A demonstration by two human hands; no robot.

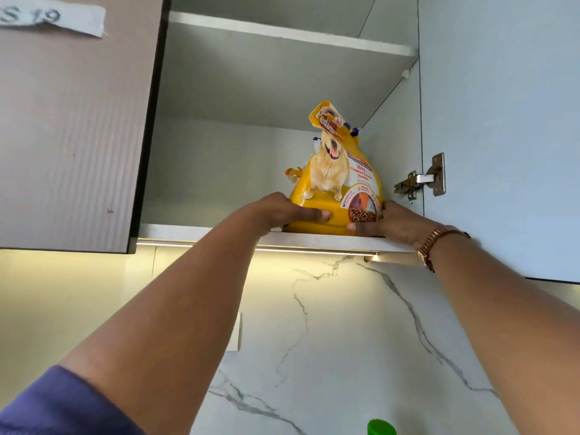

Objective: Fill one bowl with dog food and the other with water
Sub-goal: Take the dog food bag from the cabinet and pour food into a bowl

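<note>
A yellow dog food bag (334,180) with a dog pictured on it stands upright on the bottom shelf (201,231) of an open wall cabinet, its top folded over. My left hand (282,211) grips the bag's lower left side. My right hand (386,222), a gold watch on its wrist, holds the lower right side. Both arms reach up to it. No bowls are in view.
The cabinet's right door (502,136) stands open, with a metal hinge (420,180) beside the bag. A closed brown door (72,120) with a paper label is on the left. An upper shelf (282,32) spans the cabinet. A marble-patterned wall lies below, and a green cap (381,427) shows at the bottom edge.
</note>
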